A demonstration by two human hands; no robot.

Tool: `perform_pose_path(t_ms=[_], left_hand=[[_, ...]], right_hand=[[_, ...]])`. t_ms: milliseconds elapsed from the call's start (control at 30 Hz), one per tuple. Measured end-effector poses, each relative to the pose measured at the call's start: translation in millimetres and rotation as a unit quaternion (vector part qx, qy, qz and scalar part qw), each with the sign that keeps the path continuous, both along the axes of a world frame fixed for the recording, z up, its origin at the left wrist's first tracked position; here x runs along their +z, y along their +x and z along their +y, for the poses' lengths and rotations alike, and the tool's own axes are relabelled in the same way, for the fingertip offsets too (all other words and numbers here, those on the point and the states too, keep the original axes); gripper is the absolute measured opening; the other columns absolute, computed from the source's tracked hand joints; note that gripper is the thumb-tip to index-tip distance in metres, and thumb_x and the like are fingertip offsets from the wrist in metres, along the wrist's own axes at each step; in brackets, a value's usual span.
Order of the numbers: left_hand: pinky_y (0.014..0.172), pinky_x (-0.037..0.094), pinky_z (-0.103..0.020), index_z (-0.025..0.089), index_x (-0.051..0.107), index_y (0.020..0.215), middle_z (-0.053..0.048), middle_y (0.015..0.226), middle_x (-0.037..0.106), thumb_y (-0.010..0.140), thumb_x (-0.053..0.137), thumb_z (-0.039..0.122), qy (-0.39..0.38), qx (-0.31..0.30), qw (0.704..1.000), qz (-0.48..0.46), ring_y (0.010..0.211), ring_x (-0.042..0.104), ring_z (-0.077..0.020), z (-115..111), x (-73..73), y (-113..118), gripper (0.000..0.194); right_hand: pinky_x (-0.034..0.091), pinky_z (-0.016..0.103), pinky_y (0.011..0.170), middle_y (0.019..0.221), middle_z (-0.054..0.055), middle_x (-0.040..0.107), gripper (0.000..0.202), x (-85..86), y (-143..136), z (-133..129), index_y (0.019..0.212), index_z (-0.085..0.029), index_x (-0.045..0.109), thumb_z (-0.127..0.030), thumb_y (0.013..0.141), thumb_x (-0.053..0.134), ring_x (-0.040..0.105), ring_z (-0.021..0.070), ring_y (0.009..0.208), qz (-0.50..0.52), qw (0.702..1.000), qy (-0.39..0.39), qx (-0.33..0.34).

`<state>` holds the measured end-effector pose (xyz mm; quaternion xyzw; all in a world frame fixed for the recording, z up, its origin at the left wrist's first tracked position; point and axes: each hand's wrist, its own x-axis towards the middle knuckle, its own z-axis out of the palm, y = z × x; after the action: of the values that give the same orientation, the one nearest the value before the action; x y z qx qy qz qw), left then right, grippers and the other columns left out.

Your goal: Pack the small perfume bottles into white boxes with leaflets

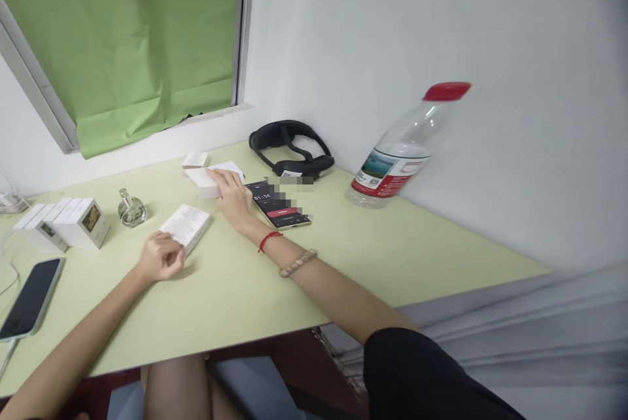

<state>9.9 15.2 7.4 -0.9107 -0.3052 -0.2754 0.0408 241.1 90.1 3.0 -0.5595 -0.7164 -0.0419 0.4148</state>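
Note:
My right hand [234,201] reaches across the table, its fingers closed on a small white cardboard box [202,179]. Whether that piece is a whole box or only a lid, I cannot tell. My left hand [159,255] rests with loosely curled fingers against the near end of a flat white box [189,224] with fine print on top. Nothing shows in the hollow of this hand. Just right of my right hand lies a phone [275,201] with a lit timer screen. Behind the held box are a white sheet or flap [229,169] and another small white box [195,159].
A perfume bottle [131,209] stands left of the printed box. Farther left are several white boxes [73,224] and a second phone [32,296] on a cable. A black headset [292,148] sits at the back, a red-capped plastic bottle [392,165] by the wall.

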Motion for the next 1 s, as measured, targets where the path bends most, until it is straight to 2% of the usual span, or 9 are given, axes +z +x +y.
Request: perform_pose_path(t_ms=[67,167,233,300,433,600,767,900,1000], left_hand=[[0.055,0.035,-0.029,0.022,0.039,0.049,0.001,0.044,0.044,0.082,0.048,0.027,0.08,0.072,0.993,-0.053,0.049,0.043,-0.0139,-1,3.9,-6,0.035],[0.065,0.041,-0.032,0.022,0.047,0.061,-0.002,0.066,0.062,0.081,0.056,0.036,0.107,0.149,0.978,-0.1,0.067,0.055,-0.0177,0,10.9,-7,0.026],[0.082,0.045,-0.038,0.02,0.058,0.089,-0.008,0.1,0.069,0.077,0.063,0.047,0.048,0.141,0.986,-0.078,0.093,0.061,-0.0235,-2,14.2,-3,0.03],[0.094,0.042,-0.043,0.019,0.052,0.119,-0.012,0.123,0.062,0.069,0.07,0.057,-0.039,0.129,0.99,-0.029,0.112,0.057,-0.0291,-5,14.1,2,0.065],[0.099,0.041,-0.047,0.021,0.04,0.136,-0.013,0.126,0.059,0.069,0.073,0.056,-0.13,0.13,0.983,0.02,0.116,0.055,-0.032,-6,7.3,0,0.082],[0.101,0.041,-0.048,0.02,0.028,0.143,-0.018,0.132,0.05,0.079,0.067,0.046,-0.014,0.111,0.992,-0.064,0.121,0.05,-0.0321,4,8.3,-29,0.079],[0.099,0.044,-0.049,0.021,0.023,0.145,-0.018,0.131,0.046,0.074,0.068,0.04,0.066,0.11,0.986,-0.105,0.123,0.047,-0.0335,3,11.7,-50,0.087],[0.101,0.041,-0.048,0.021,0.024,0.146,-0.017,0.129,0.048,0.073,0.07,0.04,0.16,0.147,0.972,-0.084,0.122,0.049,-0.0332,-2,7.8,-47,0.088],[0.105,0.036,-0.048,0.022,0.031,0.142,-0.016,0.126,0.054,0.075,0.071,0.044,0.212,0.182,0.957,-0.073,0.122,0.051,-0.0336,-6,7.7,-43,0.081]], right_hand=[[0.045,0.048,0.098,0.14,0.016,0.049,0.071,-3.5,0,0,0.144,-0.019,0.042,0.003,0.076,0.041,0.042,0.0322,0.127,-0.019,0.999,-0.017,-0.023],[0.041,0.052,0.102,0.141,0.02,0.043,0.072,-14.7,-5,3,0.146,-0.012,0.037,-0.003,0.075,0.049,0.039,0.0355,0.128,-0.034,0.996,-0.078,-0.026],[0.04,0.054,0.102,0.14,0.021,0.042,0.072,-22.9,-9,6,0.145,-0.011,0.037,-0.014,0.076,0.056,0.038,0.0368,0.128,-0.019,0.995,-0.096,-0.003],[0.039,0.055,0.102,0.139,0.02,0.041,0.071,-28.4,-12,8,0.143,-0.013,0.039,-0.02,0.074,0.059,0.037,0.037,0.128,0.0,0.996,-0.087,0.023],[0.037,0.053,0.106,0.136,0.017,0.045,0.06,-24.7,-14,6,0.132,-0.016,0.052,-0.016,0.073,0.059,0.04,0.0346,0.127,0.047,0.996,-0.05,0.062],[0.038,0.048,0.108,0.123,0.011,0.059,0.031,-1.7,-18,-12,0.116,-0.022,0.063,-0.03,0.09,0.049,0.052,0.0261,0.122,0.197,0.961,0.018,0.195],[0.051,0.043,0.094,0.136,0.011,0.055,0.05,4.7,-41,-41,0.135,-0.025,0.052,-0.042,0.088,0.056,0.056,0.025,0.121,0.238,0.898,-0.054,0.366],[0.059,0.031,0.071,0.134,0.013,0.055,0.065,1.8,-58,-59,0.146,-0.024,0.038,-0.031,0.084,0.06,0.06,0.0225,0.112,0.235,0.886,-0.071,0.393],[0.059,0.035,0.082,0.125,0.009,0.06,0.057,3.2,-58,-67,0.139,-0.027,0.047,-0.015,0.084,0.055,0.058,0.0213,0.114,0.167,0.908,0.011,0.384]])
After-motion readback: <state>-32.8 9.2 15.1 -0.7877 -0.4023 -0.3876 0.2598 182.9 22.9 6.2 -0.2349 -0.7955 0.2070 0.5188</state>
